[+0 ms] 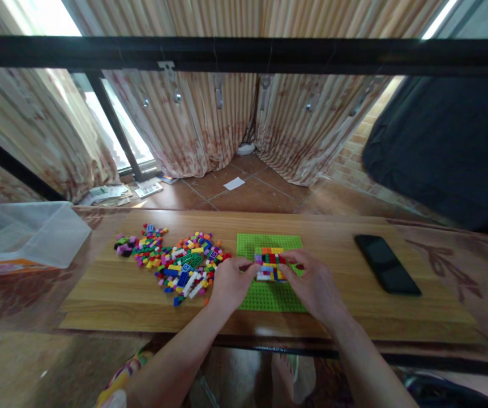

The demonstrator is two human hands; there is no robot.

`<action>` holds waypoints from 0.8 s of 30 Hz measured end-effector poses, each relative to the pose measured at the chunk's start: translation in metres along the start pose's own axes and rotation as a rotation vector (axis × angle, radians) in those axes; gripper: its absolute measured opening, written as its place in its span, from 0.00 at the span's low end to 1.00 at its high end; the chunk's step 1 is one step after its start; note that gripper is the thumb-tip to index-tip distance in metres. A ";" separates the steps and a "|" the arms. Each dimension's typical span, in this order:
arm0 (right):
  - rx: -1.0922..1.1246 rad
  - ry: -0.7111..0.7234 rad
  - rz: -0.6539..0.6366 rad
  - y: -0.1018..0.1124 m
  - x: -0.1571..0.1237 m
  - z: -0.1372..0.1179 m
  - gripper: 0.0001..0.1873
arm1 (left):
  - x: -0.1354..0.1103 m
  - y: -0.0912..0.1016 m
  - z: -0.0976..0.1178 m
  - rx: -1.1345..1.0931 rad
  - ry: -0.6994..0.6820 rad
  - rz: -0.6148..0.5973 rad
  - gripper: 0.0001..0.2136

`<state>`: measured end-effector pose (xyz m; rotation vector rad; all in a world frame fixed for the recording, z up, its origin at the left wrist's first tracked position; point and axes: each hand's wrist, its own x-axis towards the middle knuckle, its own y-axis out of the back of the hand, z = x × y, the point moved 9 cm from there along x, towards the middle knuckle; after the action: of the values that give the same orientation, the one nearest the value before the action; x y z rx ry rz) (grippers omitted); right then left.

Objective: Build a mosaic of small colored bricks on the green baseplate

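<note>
A studded green baseplate (250, 299) lies on the wooden board, and at its middle is a block of multicoloured toy bricks (271, 259) built in rows. My left hand (234, 282) has its thumb and fingers closed at the left edge of this block. From the other side, my right hand (314, 283) grips the right edge with bent fingers. Whether the block is pressed onto the plate or slightly above it, I cannot tell. Left of the plate spreads a pile of loose toy bricks (188, 263) in many colours, close to my left hand.
A black smartphone (386, 265) lies on the wooden board (112, 303) to the right. At the far left stands a translucent plastic bin (52, 235). A dark bar (244, 55) crosses the view beyond the table, with curtains (193, 124) behind it.
</note>
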<state>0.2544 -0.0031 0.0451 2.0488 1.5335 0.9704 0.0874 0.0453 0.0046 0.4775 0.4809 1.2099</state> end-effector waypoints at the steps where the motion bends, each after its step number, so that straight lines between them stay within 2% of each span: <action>1: 0.004 0.001 -0.018 -0.002 0.000 -0.001 0.10 | -0.001 -0.001 0.001 0.012 -0.009 0.008 0.15; 7: -0.042 -0.012 -0.079 -0.008 0.000 -0.002 0.07 | -0.002 -0.003 0.002 0.043 -0.023 0.053 0.14; 18: -0.059 -0.052 -0.028 -0.009 0.004 0.006 0.08 | 0.002 -0.005 -0.003 -0.041 0.066 0.067 0.15; 24: -0.064 -0.057 -0.016 -0.010 0.004 0.006 0.08 | 0.009 -0.013 -0.015 -0.202 0.064 -0.035 0.17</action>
<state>0.2527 0.0039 0.0352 1.9999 1.4680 0.9349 0.0911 0.0516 -0.0156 0.2578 0.4149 1.2282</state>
